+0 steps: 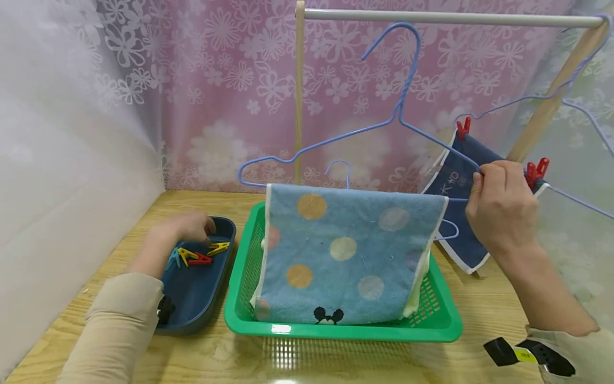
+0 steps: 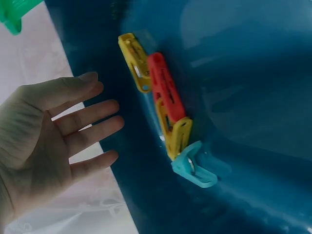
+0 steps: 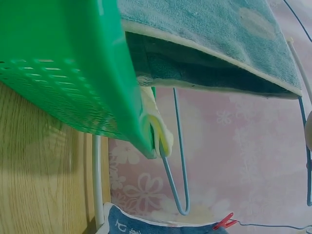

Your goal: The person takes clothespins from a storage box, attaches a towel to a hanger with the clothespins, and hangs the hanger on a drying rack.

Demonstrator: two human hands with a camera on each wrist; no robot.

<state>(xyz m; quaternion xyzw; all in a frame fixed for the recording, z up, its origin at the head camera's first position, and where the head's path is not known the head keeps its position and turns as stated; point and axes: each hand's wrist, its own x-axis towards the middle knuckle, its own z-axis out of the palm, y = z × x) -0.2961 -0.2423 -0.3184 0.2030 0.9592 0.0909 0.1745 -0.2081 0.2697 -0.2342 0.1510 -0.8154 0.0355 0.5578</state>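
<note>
My right hand (image 1: 506,208) grips the right shoulder of a blue wire hanger (image 1: 416,48) and holds it up. Draped over the hanger's lower bar is a light blue towel (image 1: 342,218) with coloured dots and a mouse figure near the bottom edge. Over the dark blue tray (image 1: 192,298) at the left, my left hand (image 1: 189,228) reaches in with nothing in its grasp. Its fingers are parted in the left wrist view, beside a row of clothespins: yellow (image 2: 134,61), red (image 2: 165,87), another yellow (image 2: 178,136) and teal (image 2: 187,165).
A green basket (image 1: 336,332) stands under the towel, with pale yellow cloth and another hanger (image 1: 340,161) in it. Behind, a drying rack with a white rail (image 1: 451,18) carries a navy towel (image 1: 460,213) pinned by red clothespins (image 1: 537,172) to a hanger.
</note>
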